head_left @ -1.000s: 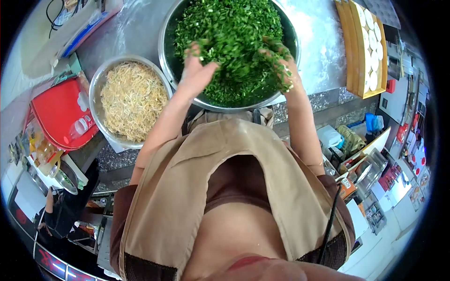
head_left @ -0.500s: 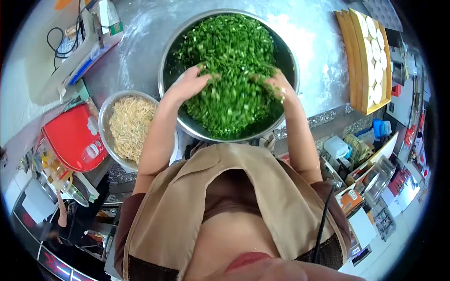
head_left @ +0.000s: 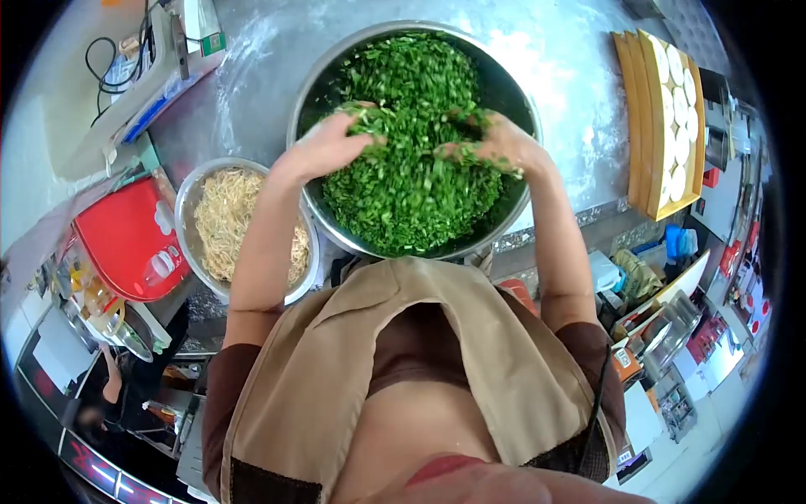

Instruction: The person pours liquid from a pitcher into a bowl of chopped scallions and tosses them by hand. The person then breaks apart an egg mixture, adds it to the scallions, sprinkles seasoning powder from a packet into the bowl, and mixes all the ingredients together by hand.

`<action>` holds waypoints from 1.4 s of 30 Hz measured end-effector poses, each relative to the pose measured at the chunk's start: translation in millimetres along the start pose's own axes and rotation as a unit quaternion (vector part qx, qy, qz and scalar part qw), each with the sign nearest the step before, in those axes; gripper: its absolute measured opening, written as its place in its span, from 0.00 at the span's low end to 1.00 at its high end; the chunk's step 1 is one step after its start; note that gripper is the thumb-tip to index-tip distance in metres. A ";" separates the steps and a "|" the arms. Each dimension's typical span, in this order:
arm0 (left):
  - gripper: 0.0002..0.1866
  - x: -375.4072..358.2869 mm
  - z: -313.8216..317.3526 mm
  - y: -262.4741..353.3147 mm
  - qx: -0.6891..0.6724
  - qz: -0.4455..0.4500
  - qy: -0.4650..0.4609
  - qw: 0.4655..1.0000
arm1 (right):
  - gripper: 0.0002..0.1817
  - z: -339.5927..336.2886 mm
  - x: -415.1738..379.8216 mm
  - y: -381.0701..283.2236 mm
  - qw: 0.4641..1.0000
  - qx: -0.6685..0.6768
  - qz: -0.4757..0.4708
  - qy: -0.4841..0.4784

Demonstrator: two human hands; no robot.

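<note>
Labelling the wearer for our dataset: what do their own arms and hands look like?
Left hand and right hand: gloveless, no watch or band visible at either wrist. Rings: can't tell, fingers blurred and partly covered. Forearms bare; brown sleeves end around the elbows. No markings or cables seen on the arms.

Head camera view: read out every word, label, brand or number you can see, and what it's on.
No text reads clearly.
Red lit sign: characters too blurred.
Green label: too small.
Orange box: markings too small.
Red surface: white marks, unreadable.
</note>
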State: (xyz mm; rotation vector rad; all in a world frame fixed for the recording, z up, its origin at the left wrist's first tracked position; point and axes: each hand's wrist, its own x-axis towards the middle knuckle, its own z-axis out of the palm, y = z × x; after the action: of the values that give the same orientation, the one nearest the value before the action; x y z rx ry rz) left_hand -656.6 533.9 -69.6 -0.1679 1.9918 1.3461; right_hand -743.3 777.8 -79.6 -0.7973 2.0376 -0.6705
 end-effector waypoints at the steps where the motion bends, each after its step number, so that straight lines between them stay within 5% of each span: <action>1: 0.34 7.7 -1.5 -17.1 0.019 0.007 0.069 0.997 | 0.46 -14.2 -1.2 -15.7 0.998 0.030 0.052 0.025; 3: 0.39 23.0 -5.0 -12.9 0.048 -0.040 0.172 0.983 | 0.51 -8.1 18.9 7.6 0.989 0.045 0.076 0.122; 4: 0.42 40.5 -4.8 -15.9 0.009 -0.058 0.204 0.977 | 0.56 -11.8 40.4 6.6 0.977 0.057 0.172 0.107; 6: 0.40 71.9 8.6 -23.9 -0.024 -0.098 0.188 0.977 | 0.58 14.2 91.9 56.2 0.958 0.160 0.215 0.101; 8: 0.38 76.4 1.7 -14.6 0.031 -0.075 0.084 0.993 | 0.53 16.9 99.4 49.8 0.975 0.064 0.208 0.034; 9: 0.37 61.1 2.2 -1.2 0.072 -0.073 0.064 0.993 | 0.44 24.4 102.2 72.9 0.986 0.033 0.161 0.007; 10: 0.36 43.9 4.2 7.9 0.108 -0.073 0.051 0.990 | 0.38 1.0 78.3 34.1 0.950 -0.261 -0.025 -0.171; 12: 0.37 2.5 4.9 27.8 0.161 -0.009 -0.011 0.987 | 0.38 -10.7 41.8 15.3 0.981 0.045 0.054 -0.183; 15: 0.38 -8.1 -1.8 2.9 0.109 0.079 0.038 0.990 | 0.39 -30.3 26.1 -26.6 0.996 -0.030 0.059 -0.059; 16: 0.38 1.3 -1.4 -7.7 0.106 0.032 0.107 0.988 | 0.37 -28.9 41.3 -23.4 0.998 0.003 0.064 -0.026; 18: 0.38 41.6 2.8 -45.3 -0.027 -0.081 0.199 0.976 | 0.32 -15.1 96.6 -5.8 0.984 -0.148 0.064 0.072; 20: 0.36 71.0 9.9 -63.7 -0.164 -0.008 0.201 0.966 | 0.40 33.0 203.4 81.6 0.983 -0.085 0.119 -0.113; 22: 0.33 75.0 1.7 -57.9 -0.164 0.032 0.195 0.967 | 0.20 32.8 188.0 63.0 0.971 -0.216 -0.064 -0.075; 24: 0.28 50.9 9.5 -45.1 -0.127 0.038 0.160 0.978 | 0.19 15.9 133.9 20.0 0.988 -0.133 -0.001 -0.074; 26: 0.26 22.0 24.8 -23.0 -0.053 0.070 0.181 0.980 | 0.30 6.1 103.2 18.6 0.974 -0.140 -0.007 -0.179; 28: 0.30 -5.6 50.6 -3.8 0.111 0.106 0.218 0.964 | 0.31 1.0 27.2 -38.6 0.985 0.060 0.102 -0.123; 30: 0.37 -24.0 76.5 -8.2 0.270 0.161 0.222 0.923 | 0.34 25.8 -19.9 -40.5 0.977 -0.181 0.020 0.107; 33: 0.42 -52.3 102.7 -1.0 0.363 0.177 0.191 0.895 | 0.41 41.4 -60.1 -25.0 0.958 -0.242 -0.108 0.113; 37: 0.45 -48.6 122.8 -19.3 0.417 0.203 0.192 0.865 | 0.58 76.8 -61.5 -13.7 0.933 -0.346 -0.019 0.091; 40: 0.47 -26.6 123.9 -22.2 0.469 0.138 0.229 0.842 | 0.55 84.3 -31.1 4.0 0.930 -0.309 -0.072 0.187; 41: 0.49 -14.1 125.4 -25.5 0.466 0.140 0.282 0.827 | 0.54 83.9 -21.5 5.4 0.907 -0.376 -0.020 0.190; 42: 0.41 -5.0 125.2 -22.0 0.468 0.123 0.301 0.822 | 0.53 83.3 -14.9 8.2 0.903 -0.363 -0.022 0.230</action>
State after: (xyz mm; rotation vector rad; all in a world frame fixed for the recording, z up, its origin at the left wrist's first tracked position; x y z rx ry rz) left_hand -581.9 629.4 -108.2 0.1590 3.0686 0.2828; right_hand -669.0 780.0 -120.7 -1.1861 2.7651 -0.0874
